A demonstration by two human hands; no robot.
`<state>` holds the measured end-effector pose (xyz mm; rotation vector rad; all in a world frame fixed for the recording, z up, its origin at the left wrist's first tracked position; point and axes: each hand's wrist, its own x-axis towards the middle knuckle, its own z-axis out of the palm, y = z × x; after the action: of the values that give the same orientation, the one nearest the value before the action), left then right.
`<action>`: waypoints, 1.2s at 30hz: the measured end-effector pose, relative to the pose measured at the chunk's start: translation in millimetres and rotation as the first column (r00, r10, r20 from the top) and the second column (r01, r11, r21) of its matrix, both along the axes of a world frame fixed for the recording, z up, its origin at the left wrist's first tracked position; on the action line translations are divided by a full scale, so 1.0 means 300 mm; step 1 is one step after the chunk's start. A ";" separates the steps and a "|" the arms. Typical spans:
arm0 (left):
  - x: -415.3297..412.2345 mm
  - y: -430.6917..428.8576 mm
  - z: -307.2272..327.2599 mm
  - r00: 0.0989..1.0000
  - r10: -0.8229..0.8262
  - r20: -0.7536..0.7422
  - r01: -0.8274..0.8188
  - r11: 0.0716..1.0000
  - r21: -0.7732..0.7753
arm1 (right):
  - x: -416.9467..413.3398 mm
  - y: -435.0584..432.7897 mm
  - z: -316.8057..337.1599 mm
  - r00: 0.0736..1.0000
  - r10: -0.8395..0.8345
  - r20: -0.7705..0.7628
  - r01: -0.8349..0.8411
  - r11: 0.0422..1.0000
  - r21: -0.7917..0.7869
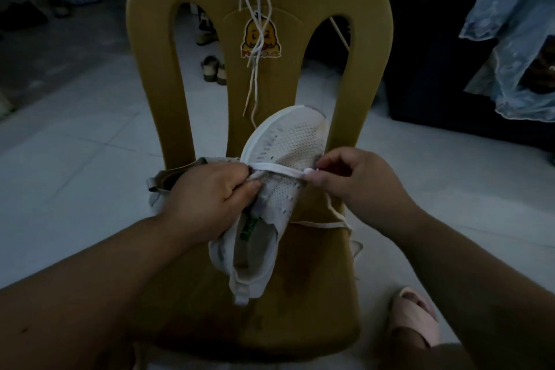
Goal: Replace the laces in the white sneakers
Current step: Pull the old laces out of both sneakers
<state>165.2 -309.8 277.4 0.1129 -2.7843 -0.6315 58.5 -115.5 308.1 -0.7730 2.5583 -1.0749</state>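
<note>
Lace [279, 170] across sneaker [289, 141] — left hand [207, 189] to right hand [356, 179]

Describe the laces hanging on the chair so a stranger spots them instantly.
Find the mustard plastic chair. From the cut-out atop its backrest, the hanging laces drop across the yellow duck sticker. Unlike the lace stretched over the hand-held white sneaker, they dangle loose and untouched.
</note>
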 end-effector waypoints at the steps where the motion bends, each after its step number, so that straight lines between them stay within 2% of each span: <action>1: -0.004 0.004 0.001 1.000 -0.003 -0.008 0.003 1.000 -0.001 | 0.002 -0.010 -0.006 1.000 -0.016 -0.005 0.016 1.000 0.010; 3: -0.010 0.012 0.004 1.000 -0.004 -0.002 0.004 1.000 0.009 | 0.006 -0.025 -0.009 0.999 -0.041 -0.011 0.041 0.999 0.029; 6: -0.021 0.012 -0.002 1.000 0.017 0.018 -0.017 1.000 0.022 | 0.001 -0.035 -0.005 0.986 -0.137 0.098 0.146 0.985 -0.094; 9: -0.031 0.012 -0.022 0.999 0.029 0.025 -0.030 0.999 0.013 | -0.017 -0.033 -0.010 0.958 -0.255 0.132 0.275 0.947 -0.165; 12: -0.034 0.017 -0.036 0.997 0.050 0.055 -0.050 0.999 0.000 | -0.069 0.011 0.000 0.896 -0.414 0.161 0.443 0.859 -0.257; 16: -0.015 0.019 -0.037 0.995 0.032 0.093 -0.036 0.998 0.050 | -0.139 0.101 0.022 0.782 -0.597 0.179 0.612 0.682 -0.401; 17: -0.008 0.022 -0.037 0.995 0.022 0.099 -0.028 0.998 0.060 | -0.141 0.114 0.019 0.783 -0.607 0.136 0.605 0.690 -0.397; 18: -0.004 0.024 -0.039 0.994 0.015 0.106 -0.022 0.998 0.067 | -0.135 0.117 0.016 0.809 -0.583 0.077 0.569 0.742 -0.354; 20: 0.003 0.027 -0.044 0.993 0.014 0.120 -0.023 0.997 0.075 | -0.110 0.103 0.003 0.903 -0.429 0.010 0.418 0.874 -0.249; 22: 0.002 0.032 -0.047 0.994 0.007 0.112 -0.014 0.998 0.068 | -0.071 0.065 -0.001 0.966 -0.244 0.089 0.256 0.950 -0.178; 24: -0.002 0.042 -0.046 0.996 0.001 0.095 -0.005 0.999 0.046 | -0.037 0.029 -0.014 0.985 -0.126 0.121 0.132 0.990 -0.048; 26: -0.009 0.054 -0.040 0.997 0.016 0.072 -0.019 0.999 0.038 | -0.018 0.008 -0.024 0.992 -0.084 0.090 0.075 0.992 0.099; 27: -0.012 0.060 -0.035 0.998 0.023 0.060 -0.025 0.999 0.033 | -0.012 0.001 -0.025 0.994 -0.071 0.083 0.060 0.991 0.123; 32: -0.031 0.073 -0.028 0.998 0.003 0.067 -0.004 1.000 0.022 | -0.006 -0.012 -0.009 1.000 0.006 -0.028 -0.002 0.989 0.151; 34: -0.039 0.071 -0.033 0.995 0.007 0.100 -0.009 1.000 0.022 | -0.010 -0.007 -0.004 0.999 0.001 0.034 -0.004 0.996 0.088; 36: -0.046 0.070 -0.040 0.992 0.009 0.124 -0.012 1.000 0.023 | -0.016 0.002 0.008 0.982 -0.097 0.164 0.106 0.993 -0.050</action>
<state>151.5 -288.9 265.5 0.1767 -2.8936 -0.6764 53.5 -114.9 310.4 -0.5493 2.4614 -1.1971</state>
